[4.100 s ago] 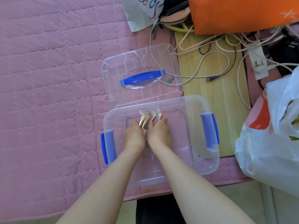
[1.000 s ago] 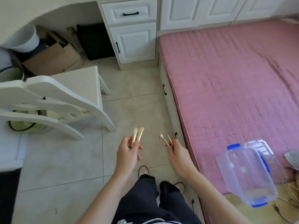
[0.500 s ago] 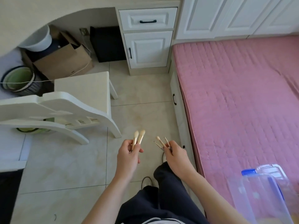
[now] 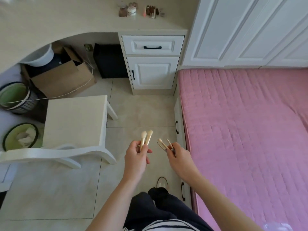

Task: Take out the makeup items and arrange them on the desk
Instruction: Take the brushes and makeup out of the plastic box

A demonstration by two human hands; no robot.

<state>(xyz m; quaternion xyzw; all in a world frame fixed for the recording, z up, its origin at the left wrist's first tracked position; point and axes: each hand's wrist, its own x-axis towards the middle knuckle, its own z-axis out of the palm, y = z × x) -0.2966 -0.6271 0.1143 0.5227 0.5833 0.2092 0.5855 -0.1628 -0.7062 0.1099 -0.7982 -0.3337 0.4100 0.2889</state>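
The left hand (image 4: 135,158) pinched two fluffy cream-tipped makeup brushes (image 4: 145,138) upright; the right hand (image 4: 179,158) gripped several thinner pale-handled brushes (image 4: 164,144), their lower ends hidden in the fist.

I'm standing with the chair (image 4: 75,120) left of my hands, bed (image 4: 246,130) right, desk (image 4: 83,19) ahead, items (image 4: 140,11) sitting on it.

Legible text, labels, brands, numbers, signs: none. Small items on the desk (image 4: 93,22) too blurred for any label to be made out; cardboard box (image 4: 66,79) shows no readable print
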